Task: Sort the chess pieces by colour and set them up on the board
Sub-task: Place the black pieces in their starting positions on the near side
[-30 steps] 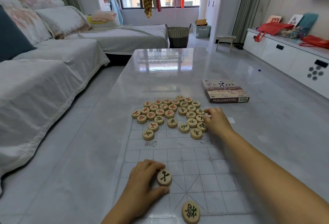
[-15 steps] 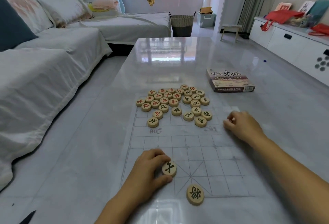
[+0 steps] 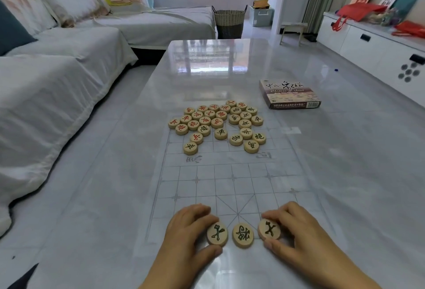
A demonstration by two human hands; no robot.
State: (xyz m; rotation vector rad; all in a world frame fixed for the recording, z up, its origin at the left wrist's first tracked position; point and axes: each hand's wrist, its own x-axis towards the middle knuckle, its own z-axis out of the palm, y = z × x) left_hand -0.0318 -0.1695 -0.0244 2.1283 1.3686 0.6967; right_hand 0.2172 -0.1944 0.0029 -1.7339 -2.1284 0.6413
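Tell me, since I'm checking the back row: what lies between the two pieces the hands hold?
One dark-lettered piece, flat on the board, seen in the head view.

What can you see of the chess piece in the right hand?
The right-hand piece is a round, pale wooden disc, dark character facing up. It sits at the near edge of the board, just right of the middle piece, a small gap between them. The right hand pinches it, fingers at its far rim, thumb at its near rim. Whether it lies flat is unclear.
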